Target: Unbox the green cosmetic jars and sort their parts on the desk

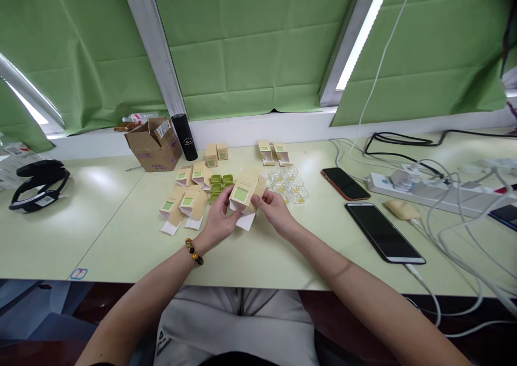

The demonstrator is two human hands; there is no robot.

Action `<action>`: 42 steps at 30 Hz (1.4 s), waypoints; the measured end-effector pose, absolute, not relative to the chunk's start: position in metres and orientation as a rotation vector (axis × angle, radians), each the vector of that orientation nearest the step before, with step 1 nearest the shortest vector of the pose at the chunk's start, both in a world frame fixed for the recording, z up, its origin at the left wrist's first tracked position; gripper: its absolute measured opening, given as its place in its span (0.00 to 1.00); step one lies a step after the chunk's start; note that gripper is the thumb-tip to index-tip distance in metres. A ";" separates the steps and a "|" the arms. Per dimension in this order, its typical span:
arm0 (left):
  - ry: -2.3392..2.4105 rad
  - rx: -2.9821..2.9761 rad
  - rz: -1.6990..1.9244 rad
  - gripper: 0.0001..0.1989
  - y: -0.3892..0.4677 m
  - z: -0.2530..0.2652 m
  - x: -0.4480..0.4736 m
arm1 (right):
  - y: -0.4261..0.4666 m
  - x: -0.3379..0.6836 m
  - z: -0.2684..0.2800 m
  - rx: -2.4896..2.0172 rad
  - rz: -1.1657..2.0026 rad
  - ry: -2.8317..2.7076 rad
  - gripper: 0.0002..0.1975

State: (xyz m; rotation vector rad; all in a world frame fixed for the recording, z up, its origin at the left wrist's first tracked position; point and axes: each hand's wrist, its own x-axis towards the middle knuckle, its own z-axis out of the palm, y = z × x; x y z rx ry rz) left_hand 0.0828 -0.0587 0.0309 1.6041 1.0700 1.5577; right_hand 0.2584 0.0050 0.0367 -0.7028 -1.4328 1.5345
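Between both hands I hold a small tan cardboard box (251, 184) with a green label, its white flap hanging open toward me. My left hand (220, 218) grips its left side and lower edge. On its right side, the thumb and fingers of my right hand (277, 210) are closed. Several similar boxes with open flaps, such as one tan box (193, 200), lie to the left. Just behind my left hand stand several small green cups (216, 187). Clear cups with yellow marks (299, 195) sit beyond my right hand.
Two closed boxes (210, 154) and two open boxes (265, 152) stand at the back. A brown carton (155, 148) and a black bottle (184, 137) are back left, a black headset (39, 185) far left. Two phones (383, 231), a power strip (428, 194) and tangled cables occupy the right.
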 end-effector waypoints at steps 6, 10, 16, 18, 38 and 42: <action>0.944 1.461 1.492 0.33 -0.061 0.034 0.080 | 0.005 0.260 0.040 -0.713 1.558 -1.370 0.29; 0.899 1.293 1.517 0.32 -0.056 0.032 0.072 | 0.004 0.261 0.042 -0.712 1.554 -1.348 0.27; 0.953 1.326 1.522 0.27 -0.054 0.034 0.069 | 0.006 0.263 0.040 -0.768 1.436 -1.289 0.24; 1.027 1.410 1.576 0.25 -0.056 0.035 0.071 | 0.006 0.264 0.041 -0.760 1.405 -1.285 0.23; 1.155 1.782 1.534 0.29 -0.066 0.038 0.077 | -0.012 0.270 0.038 -0.438 0.696 -2.034 0.34; 0.977 1.148 1.595 0.26 -0.058 0.037 0.075 | -0.012 0.268 0.035 -0.402 0.574 -2.009 0.28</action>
